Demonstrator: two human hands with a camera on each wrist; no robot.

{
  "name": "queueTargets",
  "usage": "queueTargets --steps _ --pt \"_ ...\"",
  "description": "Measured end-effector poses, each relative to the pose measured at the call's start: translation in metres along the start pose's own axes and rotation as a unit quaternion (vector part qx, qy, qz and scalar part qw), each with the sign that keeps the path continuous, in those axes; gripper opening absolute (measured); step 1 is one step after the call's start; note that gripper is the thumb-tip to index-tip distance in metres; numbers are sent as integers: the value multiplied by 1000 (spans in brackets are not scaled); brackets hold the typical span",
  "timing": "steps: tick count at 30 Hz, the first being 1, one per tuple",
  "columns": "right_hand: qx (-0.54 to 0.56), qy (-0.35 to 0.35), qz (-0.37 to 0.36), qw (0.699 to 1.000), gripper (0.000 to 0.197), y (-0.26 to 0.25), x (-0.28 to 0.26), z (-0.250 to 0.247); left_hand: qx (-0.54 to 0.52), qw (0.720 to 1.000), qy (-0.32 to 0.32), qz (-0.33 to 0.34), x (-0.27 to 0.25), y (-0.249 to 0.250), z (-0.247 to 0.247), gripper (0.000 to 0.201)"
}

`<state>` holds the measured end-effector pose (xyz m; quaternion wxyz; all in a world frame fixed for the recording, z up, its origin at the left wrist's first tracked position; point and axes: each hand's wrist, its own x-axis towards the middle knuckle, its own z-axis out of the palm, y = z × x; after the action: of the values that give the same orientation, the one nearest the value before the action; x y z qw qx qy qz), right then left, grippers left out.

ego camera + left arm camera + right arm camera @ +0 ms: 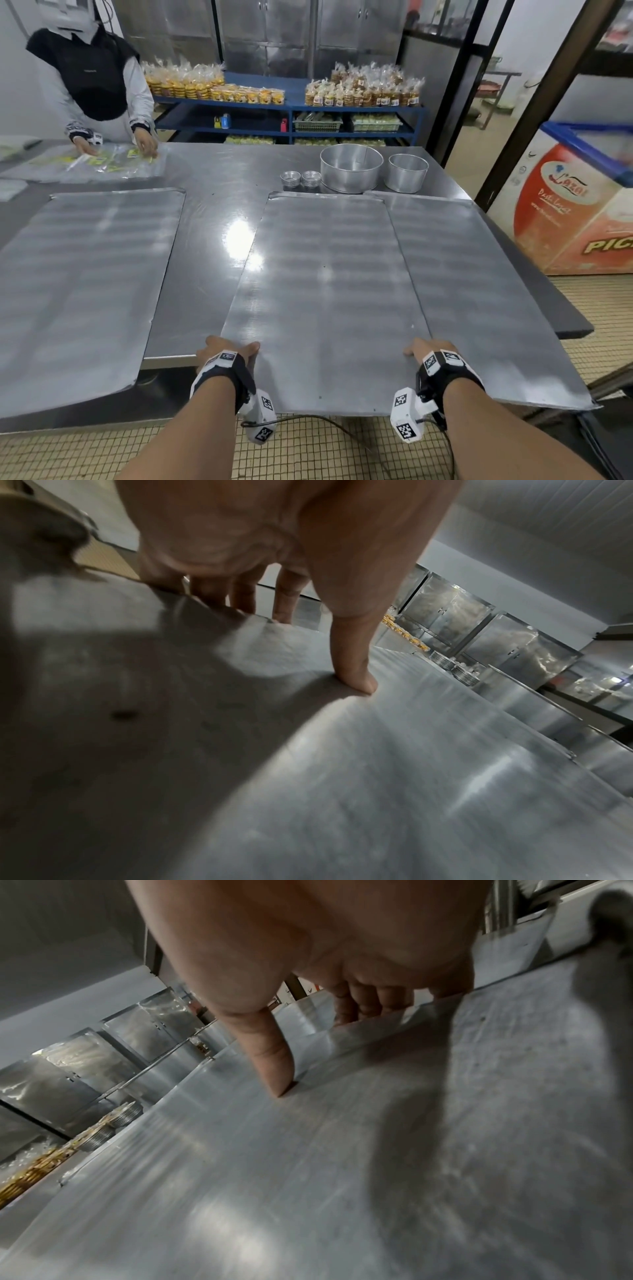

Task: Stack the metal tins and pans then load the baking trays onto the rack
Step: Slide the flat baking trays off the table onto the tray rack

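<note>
Three flat metal baking trays lie on the steel table (212, 178). The middle tray (325, 291) juts over the near edge and overlaps the right tray (479, 274). My left hand (226, 349) pinches its left side edge, thumb (352, 653) on top and fingers under the tray (342, 777). My right hand (428, 347) holds the right side edge of the tray (274, 1177) the same way, thumb (270, 1053) on top. The left tray (78, 291) lies apart. At the far end stand a large round pan (351, 168), a smaller pan (406, 173) and two stacks of small tins (290, 179).
Another person (92, 78) handles plastic bags (102, 161) at the far left of the table. A blue shelf (287, 109) with packed biscuits stands behind. A chest freezer (575, 205) is on the right. Tiled floor (308, 452) lies below me.
</note>
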<state>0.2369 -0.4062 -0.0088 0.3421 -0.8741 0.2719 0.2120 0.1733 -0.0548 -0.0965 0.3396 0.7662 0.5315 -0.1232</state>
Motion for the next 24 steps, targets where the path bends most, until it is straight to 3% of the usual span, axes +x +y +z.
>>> queueTargets --steps 9,12,16,20,23,24 --pt "27 15 38 999 20 53 -51 16 33 996 -56 54 -16 -42 -21 80" --pt "19 25 48 998 30 73 -68 23 67 993 -62 79 -24 -59 -26 67" --pt "24 27 80 996 23 100 -85 31 44 993 -86 64 -26 -79 -27 82" --pt "55 38 103 992 42 113 -99 34 89 987 -114 75 -30 -88 -29 87" --pt "78 46 124 988 76 117 -98 36 108 981 -137 85 -35 -90 -33 74" --pt "73 48 126 988 77 117 -97 36 114 978 -151 89 -37 -90 -37 64"
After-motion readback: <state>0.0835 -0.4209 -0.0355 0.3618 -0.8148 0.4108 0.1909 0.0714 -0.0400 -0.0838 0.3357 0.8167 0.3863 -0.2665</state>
